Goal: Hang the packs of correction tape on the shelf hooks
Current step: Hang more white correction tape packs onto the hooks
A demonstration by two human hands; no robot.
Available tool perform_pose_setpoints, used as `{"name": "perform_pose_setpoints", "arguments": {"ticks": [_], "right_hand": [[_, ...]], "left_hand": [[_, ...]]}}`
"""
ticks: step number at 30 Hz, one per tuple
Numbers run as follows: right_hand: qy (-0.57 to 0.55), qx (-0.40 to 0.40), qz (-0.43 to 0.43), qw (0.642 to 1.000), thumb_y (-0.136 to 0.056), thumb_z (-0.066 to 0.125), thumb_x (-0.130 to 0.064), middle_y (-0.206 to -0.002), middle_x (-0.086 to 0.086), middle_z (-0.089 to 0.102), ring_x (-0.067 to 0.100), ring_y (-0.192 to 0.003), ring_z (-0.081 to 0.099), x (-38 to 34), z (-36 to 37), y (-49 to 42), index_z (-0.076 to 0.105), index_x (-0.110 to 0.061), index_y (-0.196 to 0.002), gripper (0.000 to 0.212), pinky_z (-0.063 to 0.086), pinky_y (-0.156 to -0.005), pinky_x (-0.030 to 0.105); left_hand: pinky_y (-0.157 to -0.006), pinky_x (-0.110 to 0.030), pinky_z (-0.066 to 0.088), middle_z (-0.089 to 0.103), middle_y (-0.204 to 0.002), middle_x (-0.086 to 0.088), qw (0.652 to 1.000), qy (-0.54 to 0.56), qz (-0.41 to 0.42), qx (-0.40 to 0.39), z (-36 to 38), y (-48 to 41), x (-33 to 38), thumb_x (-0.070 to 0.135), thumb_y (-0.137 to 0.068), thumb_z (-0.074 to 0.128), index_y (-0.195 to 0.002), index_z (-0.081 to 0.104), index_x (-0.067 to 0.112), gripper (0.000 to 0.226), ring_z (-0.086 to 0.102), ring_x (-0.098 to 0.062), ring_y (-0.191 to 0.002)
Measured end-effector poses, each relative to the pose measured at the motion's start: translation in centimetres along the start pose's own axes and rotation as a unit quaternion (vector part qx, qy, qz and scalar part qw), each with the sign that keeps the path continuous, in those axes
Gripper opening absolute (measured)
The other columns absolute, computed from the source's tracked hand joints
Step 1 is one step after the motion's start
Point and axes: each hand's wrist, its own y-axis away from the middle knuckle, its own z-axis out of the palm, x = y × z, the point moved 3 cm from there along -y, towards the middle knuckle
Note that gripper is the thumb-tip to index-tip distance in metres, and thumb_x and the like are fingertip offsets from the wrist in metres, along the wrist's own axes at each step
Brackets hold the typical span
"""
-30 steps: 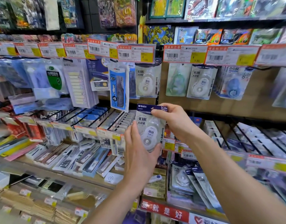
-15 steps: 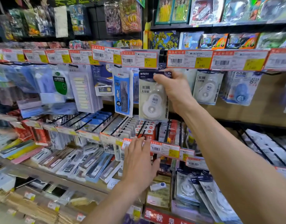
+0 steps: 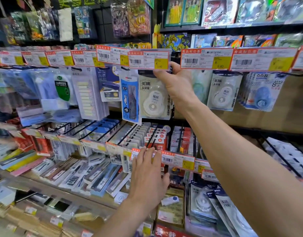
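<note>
Right hand (image 3: 177,82) is up at the top hook row. Its fingers pinch the top edge of the correction tape pack (image 3: 152,101), just under the price tag (image 3: 148,59). The pack hangs upright with its long axis vertical, below and left of the fingers. The hook is hidden behind the tag (cannot tell if the hole is threaded). Judgement: the next move is a push rearward along the hook.

Left hand (image 3: 147,177) is low, fingers straight and holding nothing, fingertips at the lower price labels (image 3: 178,160). Spare packs (image 3: 203,200) sit on the lower shelf at right (boxed or loose, cannot tell).
</note>
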Motion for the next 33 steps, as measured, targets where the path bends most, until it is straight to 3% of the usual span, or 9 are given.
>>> {"name": "perform_pose_setpoints", "arguments": {"ticks": [6, 9, 11, 14, 17, 19, 22, 24, 33], "right_hand": [[0.019, -0.005, -0.005, 1.000, -0.089, 0.076, -0.012, -0.087, -0.013, 0.078, 0.004, -0.089, 0.073, -0.4, 0.9, -0.1, 0.075, -0.026, -0.092, 0.014, 0.057, -0.095, 0.029], [0.025, 0.003, -0.002, 1.000, -0.090, 0.076, -0.018, -0.095, -0.007, 0.079, 0.009, -0.095, 0.074, -0.2, 0.7, -0.2, 0.076, -0.021, -0.100, 0.010, 0.056, -0.099, 0.035], [0.047, 0.003, 0.010, 0.999, -0.090, 0.074, -0.031, -0.101, 0.001, 0.080, 0.020, -0.102, 0.073, 0.0, 0.6, -0.3, 0.076, -0.019, -0.107, 0.021, 0.054, -0.101, 0.044], [0.093, 0.025, 0.023, 0.995, -0.091, 0.066, -0.036, -0.105, 0.011, 0.078, 0.034, -0.104, 0.069, 0.4, 0.3, -0.8, 0.074, -0.022, -0.108, 0.023, 0.054, -0.095, 0.053], [0.125, 0.058, 0.013, 0.990, -0.096, 0.063, -0.025, -0.099, -0.001, 0.078, 0.023, -0.096, 0.072, 1.0, 0.0, -1.5, 0.071, -0.030, -0.095, 0.009, 0.057, -0.092, 0.043], [0.142, 0.077, 0.010, 0.987, -0.095, 0.064, -0.022, -0.099, -0.008, 0.076, 0.013, -0.096, 0.070, 1.4, -0.3, -2.3, 0.065, -0.036, -0.087, 0.017, 0.056, -0.095, 0.038], [0.166, 0.105, 0.017, 0.980, -0.089, 0.066, -0.022, -0.103, -0.002, 0.074, 0.018, -0.098, 0.069, 2.4, -0.6, -4.0, 0.067, -0.029, -0.104, 0.016, 0.055, -0.096, 0.042], [0.189, 0.124, 0.031, 0.974, -0.089, 0.068, -0.025, -0.107, 0.001, 0.074, 0.022, -0.099, 0.069, 2.9, -0.8, -4.9, 0.066, -0.020, -0.115, 0.027, 0.055, -0.096, 0.043], [0.227, 0.137, 0.037, 0.963, -0.096, 0.067, -0.031, -0.106, -0.004, 0.060, 0.017, -0.104, 0.062, 3.0, -2.1, -4.3, 0.056, -0.016, -0.130, 0.039, 0.052, -0.097, 0.035]], "left_hand": [[-0.123, -0.038, 0.000, 0.012, -0.162, 0.002, 1.000, 0.000, -0.002, 0.012, 0.4, 0.1, 0.1, 0.051, -0.097, 0.045, -0.156, 0.015, 0.022, 0.072, -0.004, -0.020, -0.150], [-0.123, -0.038, 0.001, 0.013, -0.162, 0.002, 1.000, 0.005, -0.001, 0.013, 0.5, 0.0, 0.1, 0.050, -0.097, 0.044, -0.155, 0.016, 0.022, 0.071, -0.004, -0.020, -0.150], [-0.124, -0.039, 0.002, 0.013, -0.162, 0.002, 1.000, 0.004, 0.000, 0.013, 0.5, 0.0, 0.1, 0.049, -0.097, 0.045, -0.155, 0.017, 0.022, 0.070, -0.004, -0.020, -0.150], [-0.124, -0.040, 0.005, 0.015, -0.161, 0.003, 1.000, 0.006, 0.003, 0.013, 0.5, 0.0, 0.1, 0.049, -0.097, 0.045, -0.155, 0.018, 0.022, 0.070, -0.003, -0.020, -0.150], [-0.124, -0.041, 0.007, 0.017, -0.161, 0.002, 1.000, 0.012, 0.004, 0.014, 0.6, 0.0, -0.1, 0.048, -0.097, 0.046, -0.155, 0.021, 0.021, 0.069, -0.001, -0.020, -0.150], [-0.124, -0.042, 0.010, 0.021, -0.160, 0.001, 1.000, 0.012, 0.009, 0.019, 0.6, -0.1, -0.2, 0.046, -0.096, 0.048, -0.154, 0.024, 0.021, 0.068, 0.001, -0.021, -0.150], [-0.123, -0.044, 0.013, 0.023, -0.159, 0.000, 1.000, 0.011, 0.012, 0.023, 0.6, -0.2, -0.4, 0.044, -0.095, 0.050, -0.154, 0.025, 0.020, 0.068, 0.004, -0.022, -0.149], [-0.123, -0.045, 0.014, 0.022, -0.159, -0.001, 1.000, 0.008, 0.012, 0.020, 0.7, -0.2, -0.4, 0.044, -0.095, 0.050, -0.154, 0.024, 0.020, 0.068, 0.003, -0.022, -0.149], [-0.122, -0.046, 0.015, 0.023, -0.158, 0.000, 1.000, 0.016, 0.015, 0.022, 0.8, -0.2, -0.6, 0.044, -0.094, 0.051, -0.153, 0.024, 0.022, 0.068, 0.006, -0.022, -0.149]]}}
